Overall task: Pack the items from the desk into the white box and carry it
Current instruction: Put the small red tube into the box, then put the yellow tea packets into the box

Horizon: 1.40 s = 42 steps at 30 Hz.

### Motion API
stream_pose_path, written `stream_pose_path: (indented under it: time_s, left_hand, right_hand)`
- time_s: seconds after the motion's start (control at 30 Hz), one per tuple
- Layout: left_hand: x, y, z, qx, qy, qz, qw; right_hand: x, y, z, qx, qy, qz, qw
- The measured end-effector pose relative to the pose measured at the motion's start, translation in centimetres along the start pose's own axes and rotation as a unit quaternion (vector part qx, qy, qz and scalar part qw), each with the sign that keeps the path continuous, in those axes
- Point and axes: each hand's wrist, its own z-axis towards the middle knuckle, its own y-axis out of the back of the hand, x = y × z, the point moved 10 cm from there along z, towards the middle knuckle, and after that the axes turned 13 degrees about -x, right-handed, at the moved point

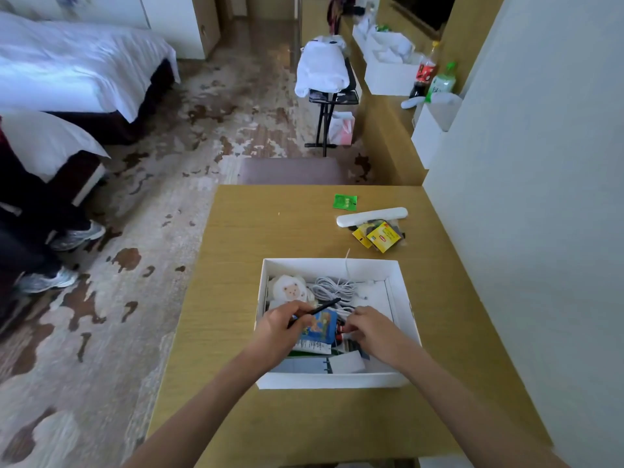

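Two hands are down inside the white box (337,381), which sits mid-desk (236,265), nearer the near edge than the far one.

Left hand (282,324): fingers pinch a thin black pen (319,310), tip angled up toward the far right, over a blue printed packet (320,327). In the box's far-left corner is a white sheep plush (290,289), and beside it a coiled white cable (332,287) with one loose end poking up over the far wall.

Right hand (369,325): fingers curled down at some small red-tipped bits. Can't tell if it actually grips anything.

The box is low-walled plain white card, open-topped, roughly square, with mixed clutter and paper slips along the near wall.

Not yet packed, toward the desk's far-right corner: a green sachet (345,201), a long white bar (371,216) and yellow tea sachets (380,236) touching the bar's near side.

Handling guess: the box looks light and thin-walled, so it would likely flex if lifted by one wall. Best to hold it by the left and right walls low down, or under the base, and keep it level since the contents are loose. The sachets look flat, light and slick, so a pinch at an edge should do. The bar looks rigid and could be grabbed mid-length.
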Motion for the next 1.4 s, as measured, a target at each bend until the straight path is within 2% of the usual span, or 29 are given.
stream_pose_path:
  time_s: [0.33, 0.4, 0.5, 0.63, 0.8, 0.87, 1.03, 1.27, 1.4]
  left_hand:
    - [-0.8, -0.3, 0.9, -0.029, -0.001, 0.063, 0.998]
    - [-1.2, -1.0, 1.0, -0.010, -0.018, 0.068, 0.998]
    - [-1.5, -2.6, 0.9, 0.045, -0.050, 0.094, 0.993]
    - [-1.9, -4.6, 0.4, 0.094, -0.101, 0.127, 0.982]
    - [-1.8, -6.0, 0.1, 0.125, -0.136, 0.161, 0.970]
    - [-1.6, -5.7, 0.1, 0.121, -0.144, 0.175, 0.967]
    - [-0.5, -1.8, 1.6, 0.035, -0.111, 0.186, 0.976]
    - [-0.5, 0.1, 2.7, 0.025, -0.116, 0.187, 0.975]
    - [-1.3, 0.4, 3.9, 0.029, -0.143, 0.170, 0.975]
  right_hand:
    - [-1.1, 1.3, 1.2, -0.042, -0.059, 0.073, 0.995]
    - [-2.1, 2.2, 1.1, -0.057, -0.091, 0.133, 0.985]
    - [-3.1, 3.6, 0.4, -0.056, -0.132, 0.267, 0.953]
    - [-1.0, 4.9, 0.4, -0.055, -0.009, 0.133, 0.990]
    - [1.1, 2.7, 0.3, -0.015, 0.067, 0.032, 0.997]
    - [1.2, 1.8, 0.2, -0.007, 0.069, 0.033, 0.997]
    - [2.6, -0.7, -0.5, 0.018, 0.083, 0.097, 0.992]
    - [4.5, -1.2, 0.1, -0.002, 0.125, 0.059, 0.990]
    - [4.0, 0.5, 0.6, -0.031, 0.074, 0.090, 0.993]
